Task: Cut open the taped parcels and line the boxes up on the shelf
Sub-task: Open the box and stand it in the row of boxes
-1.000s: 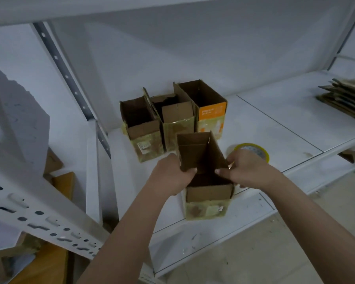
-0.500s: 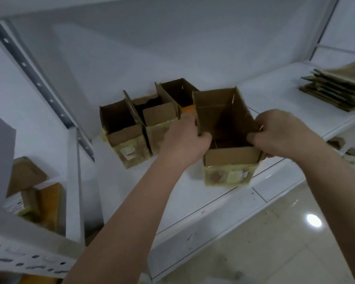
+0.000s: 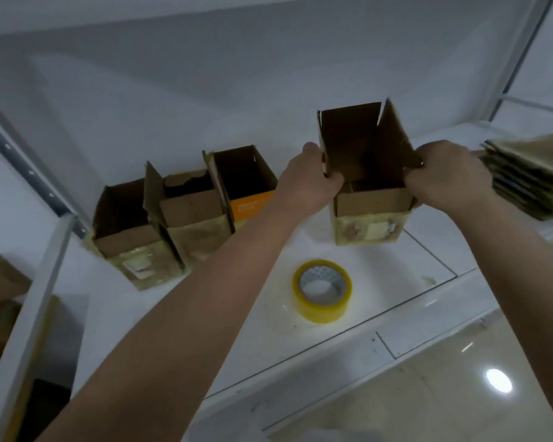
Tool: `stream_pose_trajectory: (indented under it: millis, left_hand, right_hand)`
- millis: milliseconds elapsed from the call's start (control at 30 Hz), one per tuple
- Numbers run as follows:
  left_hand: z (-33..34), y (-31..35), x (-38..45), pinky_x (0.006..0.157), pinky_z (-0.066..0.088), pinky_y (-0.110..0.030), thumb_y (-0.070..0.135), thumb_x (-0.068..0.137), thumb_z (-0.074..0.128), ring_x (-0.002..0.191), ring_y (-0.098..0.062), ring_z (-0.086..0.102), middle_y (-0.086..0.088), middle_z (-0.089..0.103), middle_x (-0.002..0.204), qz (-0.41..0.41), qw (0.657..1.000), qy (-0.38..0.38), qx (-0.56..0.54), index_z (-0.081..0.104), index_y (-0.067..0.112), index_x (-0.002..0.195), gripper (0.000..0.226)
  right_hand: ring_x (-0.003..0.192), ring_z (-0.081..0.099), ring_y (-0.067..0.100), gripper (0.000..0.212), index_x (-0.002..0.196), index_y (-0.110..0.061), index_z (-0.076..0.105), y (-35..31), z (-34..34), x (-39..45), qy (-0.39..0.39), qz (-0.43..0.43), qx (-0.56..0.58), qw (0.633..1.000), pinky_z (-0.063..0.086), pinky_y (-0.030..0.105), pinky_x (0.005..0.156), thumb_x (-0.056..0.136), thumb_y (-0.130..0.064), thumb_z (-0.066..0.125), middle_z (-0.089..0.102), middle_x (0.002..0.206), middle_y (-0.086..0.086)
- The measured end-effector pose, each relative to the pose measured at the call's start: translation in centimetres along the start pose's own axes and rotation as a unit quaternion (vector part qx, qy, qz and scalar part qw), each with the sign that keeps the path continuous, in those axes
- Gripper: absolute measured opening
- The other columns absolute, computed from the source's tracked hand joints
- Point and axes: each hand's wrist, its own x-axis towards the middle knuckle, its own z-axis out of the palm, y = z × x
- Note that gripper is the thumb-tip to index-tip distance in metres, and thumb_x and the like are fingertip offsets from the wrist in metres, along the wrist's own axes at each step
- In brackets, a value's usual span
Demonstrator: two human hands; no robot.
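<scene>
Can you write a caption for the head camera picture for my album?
Both hands, left and right, set an open box beside three others on the shelf.

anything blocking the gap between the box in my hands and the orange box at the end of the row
Nothing visible does. The held box sits right of the orange box, with only bare shelf and your left hand between them. The tape roll lies nearer you, clear of that path.

The white shelf (image 3: 348,317) carried three opened boxes (image 3: 186,215) standing side by side to the left of the grip, the rightmost with an orange face. A roll of yellowish tape (image 3: 322,295) lay flat in front of and below the gripped spot, and a stack of flattened cardboard (image 3: 530,180) sat just to its right.
</scene>
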Motion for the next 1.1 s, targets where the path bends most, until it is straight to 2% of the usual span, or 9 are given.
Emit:
stream_pose_trajectory:
  millis: [100, 200, 300, 400, 500, 600, 700, 933, 1100]
  left_hand:
    - [2.0, -0.6, 2.0, 0.066, 0.051, -0.037, 0.024, 0.093, 0.058, 0.086, -0.025, 0.062, -0.009, 0.062, 0.097, -0.022, 0.999, 0.026, 0.03, 0.045, 0.006, 0.116, 0.032]
    - [3.8, -1.5, 3.6, 0.05, 0.034, -0.029, 0.029, 0.093, 0.057, 0.077, -0.022, 0.056, -0.002, 0.053, 0.086, -0.036, 0.987, 0.047, 0.15, 0.047, 0.007, 0.112, 0.031]
    - [5.3, -2.9, 4.3, 0.047, 0.031, -0.028, 0.035, 0.097, 0.05, 0.082, -0.024, 0.06, -0.002, 0.053, 0.082, -0.067, 0.965, 0.035, 0.251, 0.05, 0.011, 0.098, 0.023]
    - [5.8, -4.2, 4.2, 0.063, 0.049, -0.034, 0.043, 0.101, 0.043, 0.095, -0.028, 0.064, -0.01, 0.065, 0.101, -0.075, 0.958, -0.003, 0.276, 0.056, 0.009, 0.112, 0.038]
    - [3.9, -5.4, 3.3, 0.078, 0.052, -0.036, 0.041, 0.101, 0.046, 0.102, -0.027, 0.063, -0.01, 0.066, 0.112, -0.027, 0.979, 0.069, 0.189, 0.055, 0.009, 0.122, 0.039]
    - [1.0, -6.9, 2.5, 0.096, 0.047, -0.037, 0.043, 0.094, 0.058, 0.118, -0.024, 0.055, -0.006, 0.06, 0.126, -0.013, 0.978, 0.109, 0.175, 0.048, 0.014, 0.134, 0.051]
    - [-1.1, -8.6, 2.1, 0.113, 0.031, -0.049, 0.049, 0.084, 0.068, 0.126, -0.025, 0.049, -0.003, 0.055, 0.135, -0.118, 0.96, 0.031, 0.253, 0.038, 0.02, 0.142, 0.071]
    - [-0.8, -11.2, 1.1, 0.12, 0.001, -0.046, 0.014, 0.1, 0.045, 0.109, -0.026, 0.061, -0.001, 0.068, 0.101, -0.134, 0.926, 0.017, 0.351, 0.053, 0.026, 0.125, 0.029]
    - [-0.8, -11.4, 1.0, 0.12, 0.0, -0.047, 0.009, 0.1, 0.04, 0.104, -0.026, 0.06, -0.001, 0.066, 0.093, -0.13, 0.928, 0.016, 0.348, 0.053, 0.027, 0.115, 0.027]
  right_hand:
    - [0.085, 0.056, 0.035, 0.012, 0.087, -0.004, 0.061, 1.0, 2.0, 3.1, -0.035, -0.019, 0.007, 0.999, 0.041, 0.033, 0.068, 0.083, -0.012, 0.054, 0.059, 0.09, 0.015]
    - [0.073, 0.054, 0.029, 0.006, 0.081, -0.006, 0.057, 1.1, 4.5, 5.7, -0.084, -0.042, 0.001, 0.996, 0.04, 0.03, 0.065, 0.082, -0.01, 0.053, 0.058, 0.084, 0.012]
    - [0.06, 0.059, 0.022, 0.008, 0.077, -0.007, 0.058, 1.4, 7.6, 6.9, -0.17, -0.04, 0.013, 0.985, 0.049, 0.028, 0.061, 0.081, -0.007, 0.052, 0.063, 0.071, 0.008]
    - [0.06, 0.07, 0.023, 0.011, 0.085, -0.007, 0.061, 2.2, 10.0, 7.5, -0.256, -0.003, 0.064, 0.964, 0.061, 0.037, 0.069, 0.084, -0.012, 0.051, 0.07, 0.067, 0.01]
    - [0.055, 0.071, 0.023, 0.013, 0.086, -0.007, 0.061, 2.1, 11.0, 8.5, -0.26, -0.001, 0.087, 0.962, 0.062, 0.036, 0.065, 0.084, -0.014, 0.051, 0.07, 0.059, 0.01]
    - [0.052, 0.069, 0.025, 0.01, 0.083, -0.008, 0.057, 1.4, 11.7, 9.2, -0.242, -0.01, 0.102, 0.965, 0.061, 0.037, 0.064, 0.085, -0.013, 0.049, 0.068, 0.063, 0.013]
    - [0.049, 0.067, 0.024, 0.01, 0.081, -0.008, 0.056, 0.3, 12.5, 9.9, -0.23, -0.019, 0.114, 0.966, 0.06, 0.035, 0.062, 0.085, -0.014, 0.049, 0.066, 0.067, 0.011]
    - [0.047, 0.065, 0.022, 0.015, 0.081, -0.007, 0.061, -2.7, 13.7, 12.4, -0.227, -0.041, 0.153, 0.961, 0.049, 0.023, 0.042, 0.087, -0.014, 0.05, 0.066, 0.069, 0.011]
    - [0.059, 0.069, 0.029, 0.014, 0.086, -0.003, 0.063, -4.9, 14.7, 12.5, -0.246, -0.038, 0.185, 0.951, 0.061, 0.037, 0.06, 0.088, -0.01, 0.05, 0.068, 0.076, 0.016]
